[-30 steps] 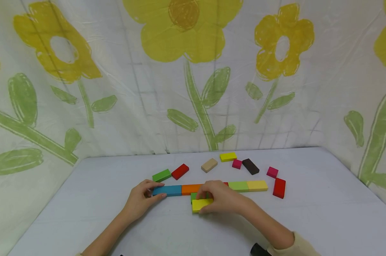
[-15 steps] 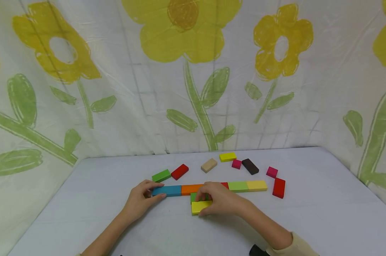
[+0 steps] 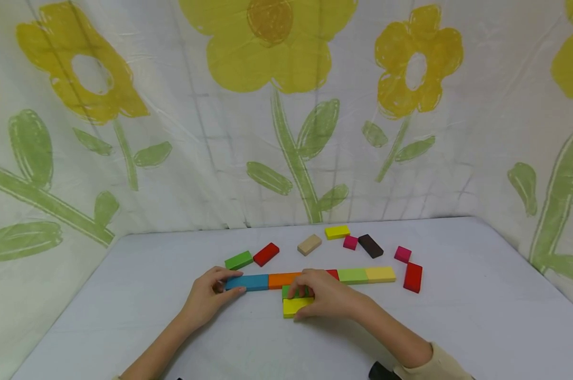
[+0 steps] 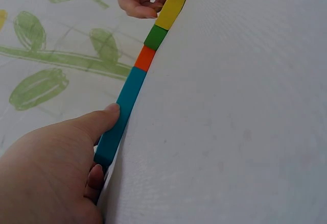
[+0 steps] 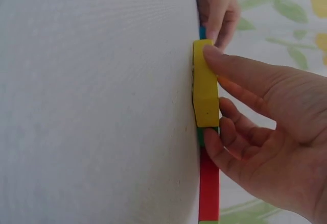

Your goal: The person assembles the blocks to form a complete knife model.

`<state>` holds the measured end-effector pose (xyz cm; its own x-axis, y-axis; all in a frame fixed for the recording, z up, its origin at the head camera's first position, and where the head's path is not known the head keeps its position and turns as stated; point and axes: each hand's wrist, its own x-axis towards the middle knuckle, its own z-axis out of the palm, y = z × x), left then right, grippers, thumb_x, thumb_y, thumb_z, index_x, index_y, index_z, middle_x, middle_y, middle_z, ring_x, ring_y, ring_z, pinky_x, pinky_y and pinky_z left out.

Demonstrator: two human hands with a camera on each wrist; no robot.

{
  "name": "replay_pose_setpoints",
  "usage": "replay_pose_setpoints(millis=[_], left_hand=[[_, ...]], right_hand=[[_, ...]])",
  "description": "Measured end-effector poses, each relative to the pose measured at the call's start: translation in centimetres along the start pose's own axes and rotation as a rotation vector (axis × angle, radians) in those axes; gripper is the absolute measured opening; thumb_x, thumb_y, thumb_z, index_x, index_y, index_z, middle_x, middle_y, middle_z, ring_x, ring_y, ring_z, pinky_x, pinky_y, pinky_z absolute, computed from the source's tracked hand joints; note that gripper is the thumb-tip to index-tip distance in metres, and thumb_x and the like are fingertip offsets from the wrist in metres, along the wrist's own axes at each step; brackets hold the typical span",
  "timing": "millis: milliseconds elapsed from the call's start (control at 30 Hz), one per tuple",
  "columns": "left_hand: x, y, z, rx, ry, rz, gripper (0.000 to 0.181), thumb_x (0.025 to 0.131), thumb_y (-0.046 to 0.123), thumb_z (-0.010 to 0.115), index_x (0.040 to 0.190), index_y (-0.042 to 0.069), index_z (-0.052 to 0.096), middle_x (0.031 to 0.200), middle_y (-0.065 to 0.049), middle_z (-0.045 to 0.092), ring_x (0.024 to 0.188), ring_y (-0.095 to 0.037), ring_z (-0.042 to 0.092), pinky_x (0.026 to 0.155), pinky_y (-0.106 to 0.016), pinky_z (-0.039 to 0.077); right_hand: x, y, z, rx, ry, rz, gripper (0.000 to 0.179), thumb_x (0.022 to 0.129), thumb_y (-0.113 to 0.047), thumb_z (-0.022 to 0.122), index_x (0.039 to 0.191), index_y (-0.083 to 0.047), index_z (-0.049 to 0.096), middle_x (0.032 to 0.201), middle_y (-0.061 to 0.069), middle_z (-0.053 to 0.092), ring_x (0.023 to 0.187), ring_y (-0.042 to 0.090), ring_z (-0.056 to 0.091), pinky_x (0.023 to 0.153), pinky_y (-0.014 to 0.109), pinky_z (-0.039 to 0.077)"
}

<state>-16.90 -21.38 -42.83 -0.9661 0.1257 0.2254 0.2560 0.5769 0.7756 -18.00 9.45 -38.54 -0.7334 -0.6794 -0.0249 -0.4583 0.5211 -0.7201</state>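
Our right hand (image 3: 328, 293) pinches the yellow block (image 3: 296, 308), on the near side of the green block (image 3: 286, 291); our left hand (image 3: 207, 296), off to the left, grips the blue block (image 3: 252, 283) by its end

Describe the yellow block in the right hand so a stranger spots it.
On the table, find the block row. At its near side, the right hand pinches the yellow block. It is the nearest block; the other bright yellow one lies far back.

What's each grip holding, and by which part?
Left grip: the blue block, by its left end. Right grip: the nearest yellow block, by its near long side; far-side contact is hidden.
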Motion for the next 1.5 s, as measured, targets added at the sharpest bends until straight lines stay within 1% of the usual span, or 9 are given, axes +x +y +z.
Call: replay_pose_setpoints(millis=[367,667,1100,1500], left_hand=[[0.01,-0.08,0.03,0.003,0.006,0.018,0.029,0.089,0.013,0.086,0.117,0.009,0.08,0.107,-0.005,0.067,0.079,-0.011,0.053,0.07,-0.02,0.048],[0.06,-0.19,0.08,0.011,0.006,0.008,0.028,0.09,0.014,0.085,0.117,0.01,0.08,0.107,-0.005,0.068,0.08,-0.011,0.054,0.07,-0.02,0.048],[0.09,-0.23,0.09,0.006,0.001,-0.008,0.028,0.09,0.016,0.085,0.117,0.011,0.08,0.107,-0.004,0.067,0.08,-0.012,0.053,0.07,-0.02,0.047],[0.11,-0.28,0.09,0.011,0.003,0.002,0.028,0.09,0.016,0.086,0.117,0.011,0.08,0.107,-0.004,0.068,0.078,-0.011,0.053,0.069,-0.02,0.047]], right_hand=[[0.25,0.34,0.07,-0.007,-0.002,-0.013,0.024,0.086,-0.02,0.09,0.105,-0.015,0.076,0.092,-0.007,0.058,0.089,0.011,0.053,0.075,0.021,0.048],[0.34,0.31,0.04,0.008,-0.007,0.005,0.023,0.085,-0.019,0.09,0.104,-0.016,0.076,0.091,-0.006,0.058,0.088,0.012,0.054,0.073,0.02,0.048],[0.26,0.2,-0.02,0.006,-0.012,0.005,0.024,0.085,-0.019,0.09,0.105,-0.015,0.077,0.091,-0.006,0.058,0.088,0.012,0.053,0.073,0.02,0.048],[0.27,0.29,-0.02,0.013,-0.006,0.003,0.024,0.085,-0.018,0.09,0.104,-0.015,0.077,0.091,-0.005,0.057,0.088,0.012,0.053,0.072,0.02,0.047]])
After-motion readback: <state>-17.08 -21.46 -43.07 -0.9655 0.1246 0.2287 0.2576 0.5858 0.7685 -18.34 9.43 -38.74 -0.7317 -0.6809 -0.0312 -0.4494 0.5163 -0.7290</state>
